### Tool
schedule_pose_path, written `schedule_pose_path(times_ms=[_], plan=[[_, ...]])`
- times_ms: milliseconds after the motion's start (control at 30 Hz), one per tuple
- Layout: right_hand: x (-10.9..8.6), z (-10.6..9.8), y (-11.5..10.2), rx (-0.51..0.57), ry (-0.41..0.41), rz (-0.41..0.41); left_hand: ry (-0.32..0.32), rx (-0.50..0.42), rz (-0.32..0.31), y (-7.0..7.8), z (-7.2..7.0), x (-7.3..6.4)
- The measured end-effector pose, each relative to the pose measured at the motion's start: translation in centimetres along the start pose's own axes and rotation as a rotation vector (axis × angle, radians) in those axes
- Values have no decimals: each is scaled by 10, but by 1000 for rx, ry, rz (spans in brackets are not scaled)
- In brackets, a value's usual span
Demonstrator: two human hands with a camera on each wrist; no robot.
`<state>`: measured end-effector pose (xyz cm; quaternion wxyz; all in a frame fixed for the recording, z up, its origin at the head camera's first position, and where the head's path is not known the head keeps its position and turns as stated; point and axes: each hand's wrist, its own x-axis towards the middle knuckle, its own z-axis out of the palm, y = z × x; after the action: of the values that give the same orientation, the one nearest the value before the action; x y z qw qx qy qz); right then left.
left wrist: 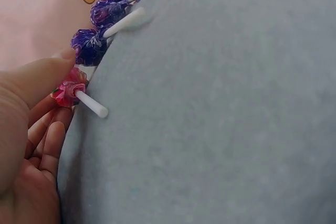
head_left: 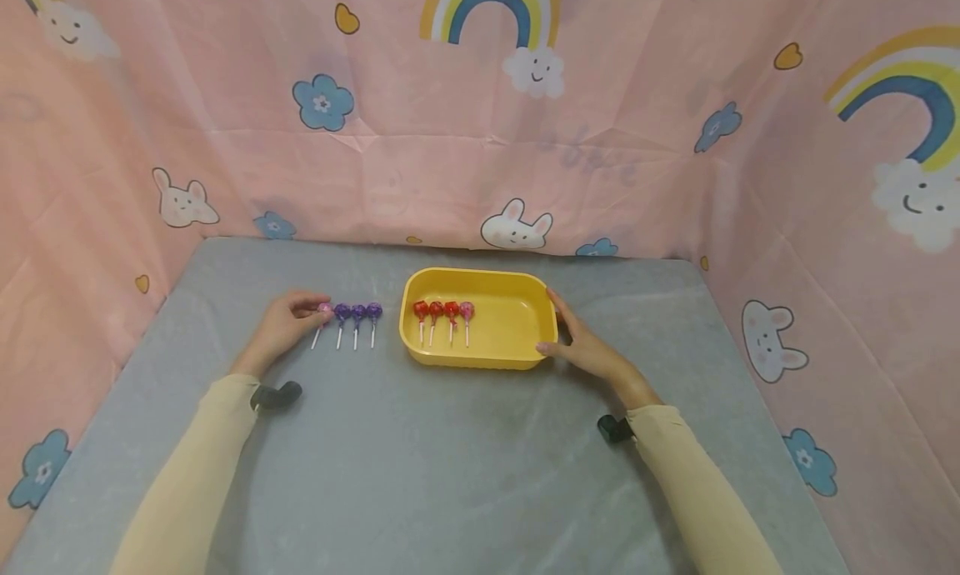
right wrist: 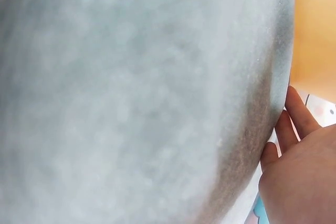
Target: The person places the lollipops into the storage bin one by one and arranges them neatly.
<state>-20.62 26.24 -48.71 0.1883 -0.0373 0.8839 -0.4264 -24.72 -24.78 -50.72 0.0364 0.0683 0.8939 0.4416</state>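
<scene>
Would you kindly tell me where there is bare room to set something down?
Open table lies between the sleeves, on the near side of the yellow tray. Inside, the tray's floor is bare right of its pink lollipop. It's crowded left of the tray, around the purple lollipops and the left hand.

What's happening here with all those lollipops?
Someone is handling lollipops at a grey table. Their left hand pinches a pink lollipop beside three purple lollipops lined up outside the yellow tray. Their right hand touches the tray's right end. Inside the tray, three red lollipops and another pink one lie in a row.
</scene>
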Motion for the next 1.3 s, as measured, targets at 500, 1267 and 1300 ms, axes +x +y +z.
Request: schedule_pose_path(times_ms=[500, 1267, 1300], plan=[[0, -1, -1, 16, -12, -11, 25, 42, 15, 2, 1, 0], [-1, 0, 1, 26, -3, -47, 29, -3, -36, 19, -8, -3], [-1, -1, 1, 25, -2, -48, 30, -12, -37, 22, -8, -3]])
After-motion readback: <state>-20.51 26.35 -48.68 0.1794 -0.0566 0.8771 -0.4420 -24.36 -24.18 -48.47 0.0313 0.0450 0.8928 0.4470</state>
